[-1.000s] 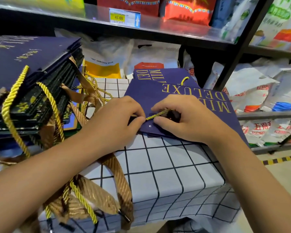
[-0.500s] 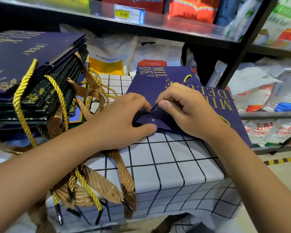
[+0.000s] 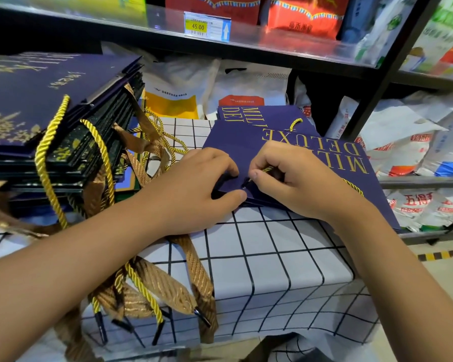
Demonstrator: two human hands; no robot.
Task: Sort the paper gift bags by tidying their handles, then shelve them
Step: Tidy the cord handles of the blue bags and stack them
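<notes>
Right hand (image 3: 296, 181) pinches the gold cord handle (image 3: 268, 169) at the top edge of the navy gift bag (image 3: 285, 142) lying flat on the checked cloth (image 3: 272, 257); left hand (image 3: 202, 189) grips that edge, thumb underneath. Yank too hard and the cord might tear the paper. Two loose navy bags here, one tall stack (image 3: 50, 113) on the left — too many to count.

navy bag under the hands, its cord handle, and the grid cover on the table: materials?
Navy bag: matte paper or card, judging by crisp flat edges and gold print. Cord handle: twisted yellow-gold rope with a slight sheen, likely synthetic. Grid cover: white with black lines, draping softly at the edge; cloth or thin plastic, cannot tell.
</notes>
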